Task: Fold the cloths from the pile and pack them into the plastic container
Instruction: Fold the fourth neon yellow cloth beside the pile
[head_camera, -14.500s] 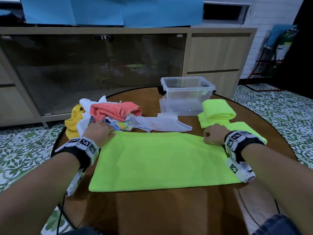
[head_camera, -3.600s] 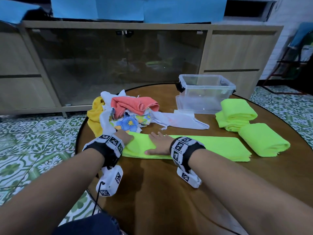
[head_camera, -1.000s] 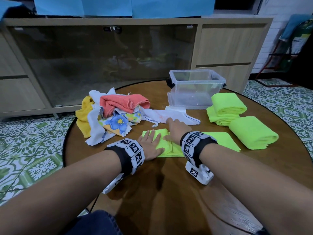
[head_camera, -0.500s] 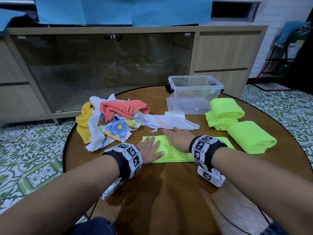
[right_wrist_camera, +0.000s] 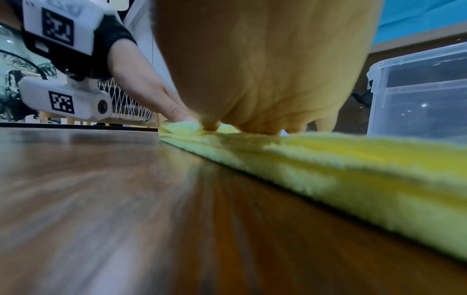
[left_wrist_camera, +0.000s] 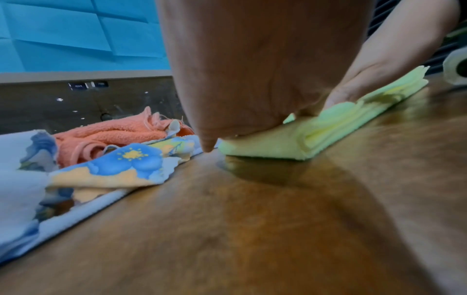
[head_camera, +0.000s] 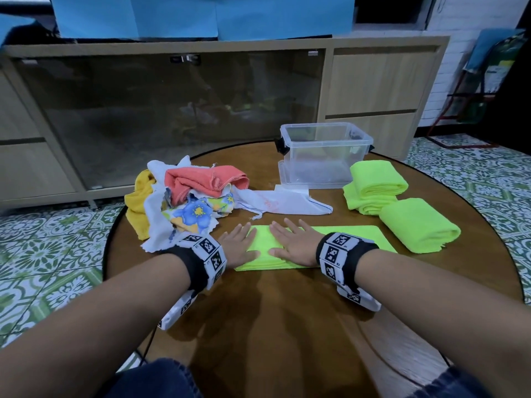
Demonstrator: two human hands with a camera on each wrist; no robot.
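Cloth is what both hands rest on: one lime-green cloth (head_camera: 290,248), folded into a long strip, lies flat on the round wooden table (head_camera: 273,326) nearest the person, running from 9 o'clock toward 3 o'clock. The left hand (head_camera: 237,245) lies flat with straight, spread fingers on the strip's left end, where the layers are doubled over. The right hand (head_camera: 290,244) lies flat just beside it at 3 o'clock, fingers straight, palm pressing the same cloth; neither hand grips anything. Each wrist carries one band with black-and-white markers, two in all.

Farther off, at 10 o'clock from the hands, sits one loose pile (head_camera: 184,202) in which I count five cloths: yellow, white, coral, a blue-flowered print, and a white one trailing toward 3 o'clock; more may be hidden. At 2 o'clock lie two finished lime-green bundles (head_camera: 373,182), one folded stack farther back and one roll nearer, touching each other. Beyond them, at 12 o'clock, stands one clear plastic container (head_camera: 324,156), open on top, with no cloth seen inside. Past the table runs one long wooden cabinet (head_camera: 373,81).
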